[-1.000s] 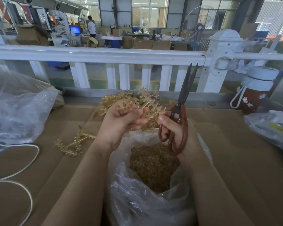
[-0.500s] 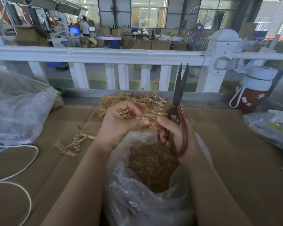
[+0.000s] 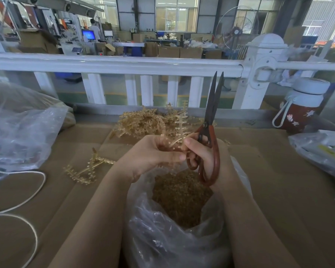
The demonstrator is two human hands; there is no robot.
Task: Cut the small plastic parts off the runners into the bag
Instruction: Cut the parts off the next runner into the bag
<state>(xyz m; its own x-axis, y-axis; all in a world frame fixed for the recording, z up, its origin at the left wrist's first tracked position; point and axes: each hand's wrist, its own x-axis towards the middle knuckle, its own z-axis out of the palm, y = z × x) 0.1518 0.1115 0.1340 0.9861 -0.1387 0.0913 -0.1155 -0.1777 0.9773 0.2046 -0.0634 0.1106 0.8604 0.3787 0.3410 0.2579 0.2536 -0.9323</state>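
My left hand (image 3: 149, 157) grips a tan plastic runner (image 3: 182, 122) with small parts on its branches, held upright above the bag. My right hand (image 3: 203, 155) holds red-handled scissors (image 3: 211, 117) with the blades pointing up and nearly together, right beside the runner. Below both hands stands a clear plastic bag (image 3: 162, 238), its mouth wide and filled with small tan cut parts (image 3: 180, 198). A pile of uncut runners (image 3: 143, 122) lies behind the hands on the cardboard.
A single runner (image 3: 87, 167) lies on the cardboard table (image 3: 278, 180) at the left. A large clear bag (image 3: 17, 128) and a white cord (image 3: 33, 190) are at far left. A red bottle (image 3: 300, 109) and another bag (image 3: 321, 147) stand right. A white railing (image 3: 124, 64) runs behind.
My left hand has turned the runner so its branch stands upright. The scissor blades have come closer together. Both hands have stayed above the bag.
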